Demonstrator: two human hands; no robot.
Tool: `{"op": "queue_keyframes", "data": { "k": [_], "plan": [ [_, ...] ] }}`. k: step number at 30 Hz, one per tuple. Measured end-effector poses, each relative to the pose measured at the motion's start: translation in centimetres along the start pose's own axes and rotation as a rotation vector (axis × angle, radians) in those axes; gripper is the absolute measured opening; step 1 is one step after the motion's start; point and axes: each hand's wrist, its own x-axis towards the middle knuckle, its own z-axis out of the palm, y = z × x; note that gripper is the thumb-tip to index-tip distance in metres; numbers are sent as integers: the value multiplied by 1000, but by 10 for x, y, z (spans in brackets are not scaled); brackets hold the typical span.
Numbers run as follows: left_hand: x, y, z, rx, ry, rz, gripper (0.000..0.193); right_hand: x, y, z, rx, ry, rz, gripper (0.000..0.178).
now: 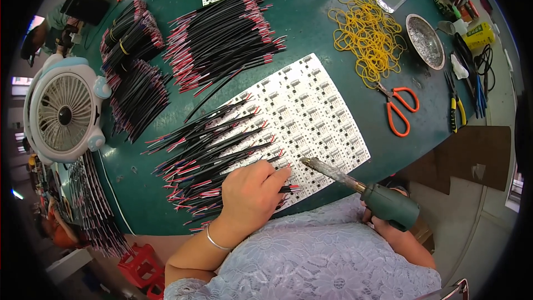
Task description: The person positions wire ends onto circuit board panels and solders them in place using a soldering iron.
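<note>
On the white circuit panel [311, 116], the left hand [251, 195] presses wires [211, 161] down, fingers flat. Right hand [388, 223], mostly hidden, seemingly grips the soldering iron [355, 184]; orange scissors [401, 109] and yellow rubber bands [366, 36] lie beyond.

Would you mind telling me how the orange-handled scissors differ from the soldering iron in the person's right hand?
The scissors lie flat on the green table, untouched; the soldering iron is held in the right hand, tip angled toward the white circuit panel. The scissors have bright orange loop handles; the soldering iron has a dark green grip. The scissors lie beside yellow rubber bands; the soldering iron points near the left hand. Both are hand tools.
</note>
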Motion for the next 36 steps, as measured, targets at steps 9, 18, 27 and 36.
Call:
{"op": "queue_keyframes", "data": {
  "k": [9, 18, 27, 36],
  "plan": [
    [2, -7, 2, -57, 13, 7, 29, 9, 3, 2, -79, -7, -189, 18],
    [2, -6, 2, -37, 12, 24, 28, 13, 2, -5, -350, -13, -414, 20],
    [4, -10, 1, -44, 0, 24, 30, 35, -16, 8, 714, 372, -66, 55],
    [4, -22, -2, -9, -16, 152, 34, 41, -22, 13, 730, 346, -82, 55]
  ]
}}
